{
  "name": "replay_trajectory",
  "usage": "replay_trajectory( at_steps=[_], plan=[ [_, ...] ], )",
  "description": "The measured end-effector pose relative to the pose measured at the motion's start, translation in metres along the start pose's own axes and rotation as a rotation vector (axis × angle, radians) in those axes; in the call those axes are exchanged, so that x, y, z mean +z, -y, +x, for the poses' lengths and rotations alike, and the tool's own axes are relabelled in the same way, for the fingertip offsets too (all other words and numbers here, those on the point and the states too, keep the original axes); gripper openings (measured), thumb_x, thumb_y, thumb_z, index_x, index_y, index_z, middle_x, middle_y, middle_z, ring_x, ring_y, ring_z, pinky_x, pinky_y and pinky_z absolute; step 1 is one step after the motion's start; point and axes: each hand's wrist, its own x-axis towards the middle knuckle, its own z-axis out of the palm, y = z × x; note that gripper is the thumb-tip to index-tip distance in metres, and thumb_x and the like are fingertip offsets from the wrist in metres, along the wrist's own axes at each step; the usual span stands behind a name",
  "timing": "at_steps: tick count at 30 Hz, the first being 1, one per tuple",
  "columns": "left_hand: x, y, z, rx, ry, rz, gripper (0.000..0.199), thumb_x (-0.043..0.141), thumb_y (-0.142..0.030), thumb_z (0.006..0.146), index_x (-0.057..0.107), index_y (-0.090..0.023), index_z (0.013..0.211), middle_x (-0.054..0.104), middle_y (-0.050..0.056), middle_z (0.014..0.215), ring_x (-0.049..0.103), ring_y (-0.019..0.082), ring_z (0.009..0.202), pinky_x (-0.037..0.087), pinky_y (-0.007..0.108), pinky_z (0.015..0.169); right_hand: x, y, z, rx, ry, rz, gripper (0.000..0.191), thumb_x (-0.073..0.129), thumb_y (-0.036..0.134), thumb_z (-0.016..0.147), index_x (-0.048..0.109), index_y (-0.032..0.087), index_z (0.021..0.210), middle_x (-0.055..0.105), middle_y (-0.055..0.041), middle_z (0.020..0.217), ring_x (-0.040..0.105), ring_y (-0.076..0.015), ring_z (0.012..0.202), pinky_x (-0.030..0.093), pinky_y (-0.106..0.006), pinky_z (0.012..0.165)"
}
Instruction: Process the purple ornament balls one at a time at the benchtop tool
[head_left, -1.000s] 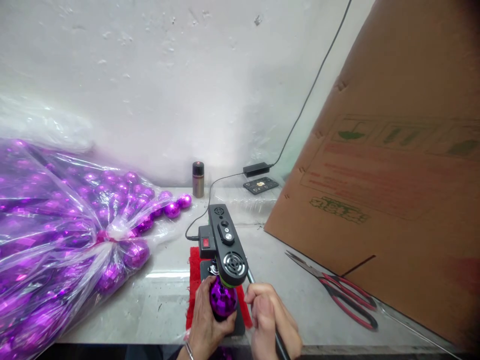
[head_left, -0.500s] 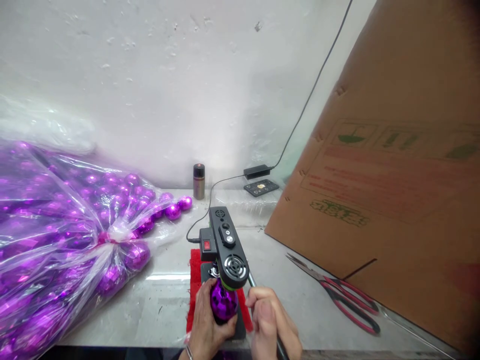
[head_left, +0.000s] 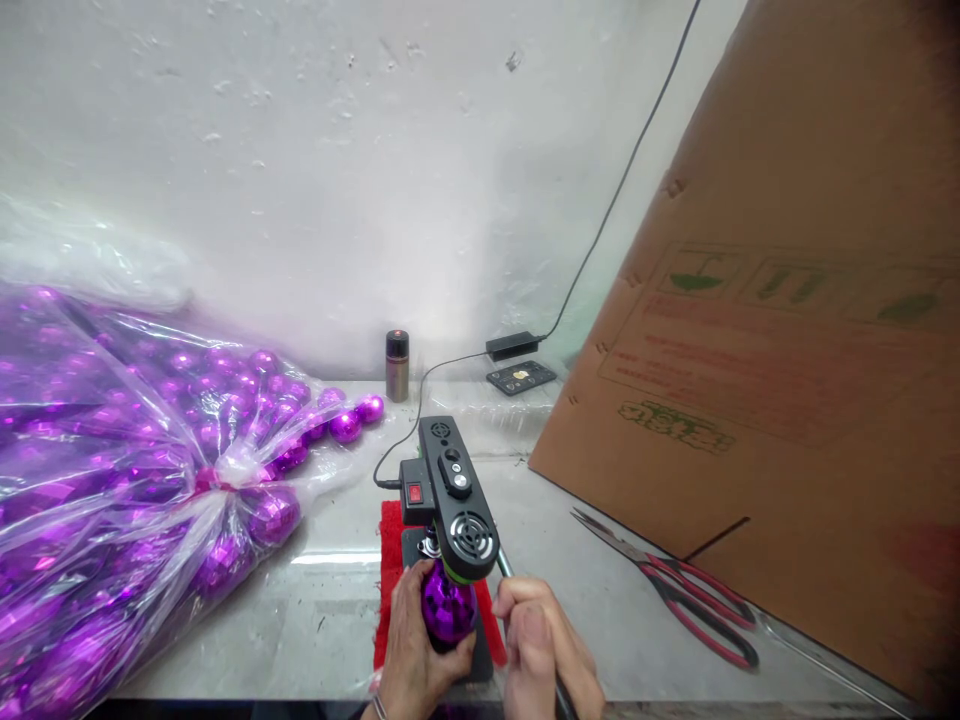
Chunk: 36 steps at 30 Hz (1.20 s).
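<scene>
A shiny purple ball (head_left: pixel 449 606) rests under the round front end of a black device (head_left: pixel 457 490) with a red switch. My left hand (head_left: pixel 421 640) is wrapped round the ball from the left and below, thumb on its lower right. On the right, my right hand (head_left: pixel 546 640) is closed round a dark handle whose metal rod (head_left: pixel 504 563) runs up beside the device. A dark base plate (head_left: pixel 480 650) lies beneath the ball on a red cloth (head_left: pixel 391 560).
Clear bags of purple balls (head_left: pixel 135 450) cover the left side. Red-handled scissors (head_left: pixel 675 585) lie at right before a large cardboard box (head_left: pixel 750 350). Near the wall stand a small bottle (head_left: pixel 397 366), a black adapter (head_left: pixel 512 346) and a phone (head_left: pixel 522 377).
</scene>
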Motion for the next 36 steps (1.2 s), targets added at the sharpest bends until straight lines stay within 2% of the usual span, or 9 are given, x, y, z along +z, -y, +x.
replay_trajectory(
  at_steps=[8, 13, 20, 26, 30, 33, 36],
  plan=[
    [0.0, 0.002, 0.001, 0.032, -0.027, -0.003, 0.072, 0.084, -0.037, 0.076, 0.058, -0.015, 0.139, 0.077, 0.019, 0.127, 0.078, 0.038, 0.116, 0.067, 0.053, 0.096, 0.002, 0.001, -0.002, 0.012, -0.05, -0.008, 0.044, 0.05, 0.042, 0.109, 0.06, 0.022, 0.071, 0.044, 0.0037, 0.058, 0.038, -0.0127, 0.048, 0.026, -0.03, 0.048],
    [-0.001, 0.0, 0.003, 0.014, -0.002, -0.01, 0.072, 0.083, -0.035, 0.075, 0.059, -0.015, 0.139, 0.077, 0.019, 0.127, 0.077, 0.039, 0.116, 0.066, 0.056, 0.098, 0.004, -0.001, 0.0, -0.013, -0.075, -0.011, 0.043, 0.05, 0.041, 0.109, 0.061, 0.023, 0.071, 0.04, 0.0048, 0.056, 0.033, -0.0124, 0.046, 0.024, -0.031, 0.048],
    [0.003, 0.0, 0.005, 0.04, -0.009, -0.02, 0.071, 0.082, -0.036, 0.078, 0.055, -0.015, 0.14, 0.076, 0.018, 0.128, 0.076, 0.037, 0.117, 0.064, 0.055, 0.099, 0.006, -0.007, 0.003, -0.096, -0.088, 0.006, 0.049, 0.047, 0.036, 0.111, 0.057, 0.021, 0.065, 0.055, 0.0017, 0.061, 0.038, -0.011, 0.047, 0.029, -0.031, 0.05],
    [0.003, 0.0, 0.009, 0.042, -0.025, -0.035, 0.068, 0.082, -0.033, 0.075, 0.06, -0.017, 0.138, 0.077, 0.016, 0.126, 0.076, 0.037, 0.115, 0.064, 0.056, 0.1, 0.004, -0.016, 0.009, -0.226, -0.044, 0.025, 0.051, 0.048, 0.034, 0.11, 0.054, 0.021, 0.061, 0.055, 0.0017, 0.059, 0.043, -0.01, 0.043, 0.029, -0.028, 0.043],
    [0.005, -0.004, 0.009, 0.072, -0.058, -0.028, 0.067, 0.081, -0.033, 0.077, 0.06, -0.016, 0.138, 0.077, 0.017, 0.126, 0.077, 0.037, 0.114, 0.066, 0.056, 0.098, 0.006, -0.023, 0.007, -0.289, -0.072, 0.036, 0.052, 0.05, 0.035, 0.11, 0.051, 0.021, 0.059, 0.056, 0.0018, 0.056, 0.048, -0.0102, 0.044, 0.032, -0.026, 0.043],
    [0.009, -0.01, 0.012, 0.039, -0.1, -0.044, 0.07, 0.08, -0.031, 0.072, 0.06, -0.014, 0.137, 0.076, 0.02, 0.126, 0.076, 0.04, 0.115, 0.065, 0.059, 0.099, 0.008, -0.016, 0.011, -0.269, -0.081, 0.025, 0.052, 0.048, 0.035, 0.111, 0.053, 0.022, 0.061, 0.051, 0.0033, 0.054, 0.045, -0.0101, 0.042, 0.031, -0.026, 0.042],
    [0.01, -0.013, 0.014, -0.042, -0.08, -0.098, 0.07, 0.08, -0.03, 0.07, 0.062, -0.015, 0.136, 0.076, 0.019, 0.126, 0.075, 0.041, 0.117, 0.062, 0.062, 0.104, 0.008, 0.005, 0.024, -0.201, -0.043, -0.015, 0.048, 0.047, 0.034, 0.112, 0.059, 0.021, 0.067, 0.05, 0.004, 0.056, 0.043, -0.0095, 0.043, 0.031, -0.026, 0.043]
  ],
)
